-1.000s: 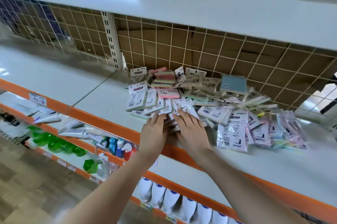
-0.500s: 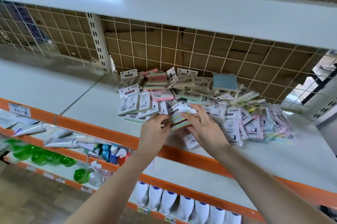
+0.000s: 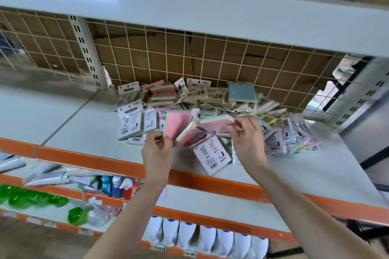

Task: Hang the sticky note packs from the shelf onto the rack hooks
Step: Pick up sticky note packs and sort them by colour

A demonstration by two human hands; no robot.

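Note:
A loose pile of sticky note packs [image 3: 212, 98] in clear wrappers lies on the white shelf [image 3: 80, 128] against the wire grid back. My left hand [image 3: 156, 149] grips a pink-faced pack [image 3: 175, 127] with pastel edges, lifted above the shelf. My right hand [image 3: 246, 139] pinches another pastel pack [image 3: 216, 123] by its edge, right beside the first. Several more packs hang bunched between the two hands. One white-backed pack [image 3: 212, 154] lies flat near the orange shelf lip below them.
A wire grid panel [image 3: 189, 56] with cardboard behind it backs the shelf. The upper shelf [image 3: 189, 12] carries pastel packs and a fan box. Below are tubes, green bottles [image 3: 25, 195] and white bottles [image 3: 210, 237]. A slotted upright [image 3: 86, 52] stands at left. No rack hooks show.
Both hands have lifted a bunch of packs off the pile and raised them; earlier they lay flat on the pile, then closed round the packs. The camera has moved closer.

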